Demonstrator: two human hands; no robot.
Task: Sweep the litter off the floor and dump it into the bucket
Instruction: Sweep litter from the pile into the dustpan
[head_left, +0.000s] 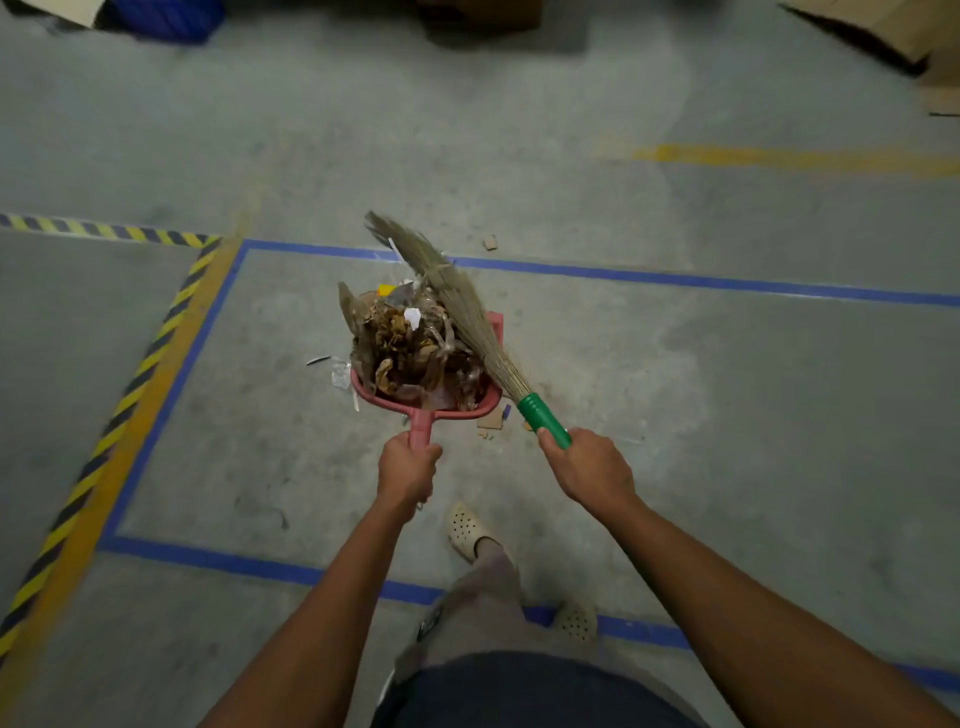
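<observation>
A red dustpan (470, 408) is heaped with litter (410, 345): brown scraps, clear plastic, bits of white and yellow paper. My left hand (406, 470) grips its red handle. My right hand (589, 470) holds the green handle of a grass broom (452, 296), whose bristles lie across the right side of the heap and point up and left. A few loose scraps (493, 418) lie on the floor by the pan, and one small piece (489, 242) lies beyond the blue line. No bucket is in sight.
Blue tape (675, 280) marks a rectangle on the grey concrete floor. Yellow-black hazard tape (130, 384) runs along the left. Cardboard (883, 36) lies at the far right, a blue object (166, 21) at the far left. My feet in pale clogs (467, 530) stand below the pan.
</observation>
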